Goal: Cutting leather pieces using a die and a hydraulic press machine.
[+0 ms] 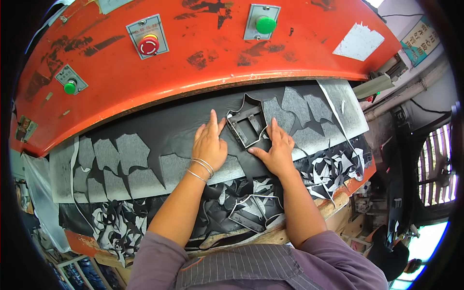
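A metal cutting die, an angular steel frame with a crossbar, rests on a dark sheet, leather-like with a grey fabric-like backing on the cut areas. My left hand lies to the left of the die, fingers stretched over the sheet and the fingertips near its left edge. Thin bangles ring that wrist. On the other side, my right hand has its fingers spread at the die's right edge, the thumb by its lower corner. Whether it presses on the metal I cannot tell.
A red press beam spans the back, with two green buttons and a red one. Dark and grey scraps pile along the near edge. Another outline die lies among the scraps between my forearms. Another person is at the lower right.
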`<state>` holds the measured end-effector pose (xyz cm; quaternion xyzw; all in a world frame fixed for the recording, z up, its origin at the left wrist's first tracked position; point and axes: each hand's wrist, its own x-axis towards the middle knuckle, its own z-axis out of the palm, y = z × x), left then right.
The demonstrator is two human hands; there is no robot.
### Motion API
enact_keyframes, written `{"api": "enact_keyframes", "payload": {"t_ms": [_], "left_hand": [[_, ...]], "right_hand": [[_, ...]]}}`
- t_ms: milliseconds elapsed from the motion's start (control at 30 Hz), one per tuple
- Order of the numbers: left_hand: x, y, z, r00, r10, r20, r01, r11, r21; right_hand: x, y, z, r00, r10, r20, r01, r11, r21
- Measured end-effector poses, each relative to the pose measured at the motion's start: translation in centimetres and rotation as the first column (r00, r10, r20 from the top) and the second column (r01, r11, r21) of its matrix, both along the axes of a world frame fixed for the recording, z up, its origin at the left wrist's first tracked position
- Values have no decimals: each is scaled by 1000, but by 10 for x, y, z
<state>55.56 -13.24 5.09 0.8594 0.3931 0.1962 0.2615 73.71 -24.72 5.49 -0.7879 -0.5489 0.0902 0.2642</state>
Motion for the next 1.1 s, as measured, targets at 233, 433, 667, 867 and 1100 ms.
{"api": "enact_keyframes", "payload": {"t_ms": [233, 433, 667, 867, 1100], "left_hand": [[-43, -32, 30, 937, 195, 289, -95, 941, -325], [-205, -14, 114, 503, 509, 699, -735, 677, 37], [-312, 45, 205, 707, 514, 485, -684, 672, 284], [-261, -90, 158, 879, 369, 302, -449, 853, 266], [-195, -264, 103, 996, 84, 24, -84, 996, -25]], "right_hand": [[-15, -26, 24, 997, -70, -36, 72, 996, 48], [-20, -22, 136, 863, 208, -461, 55, 867, 495], [-29, 40, 209, 983, 57, -174, 80, 721, 688], [-78, -52, 169, 899, 316, -304, -177, 896, 408], [-163, -182, 101, 650, 760, 31, -754, 649, -102]]}}
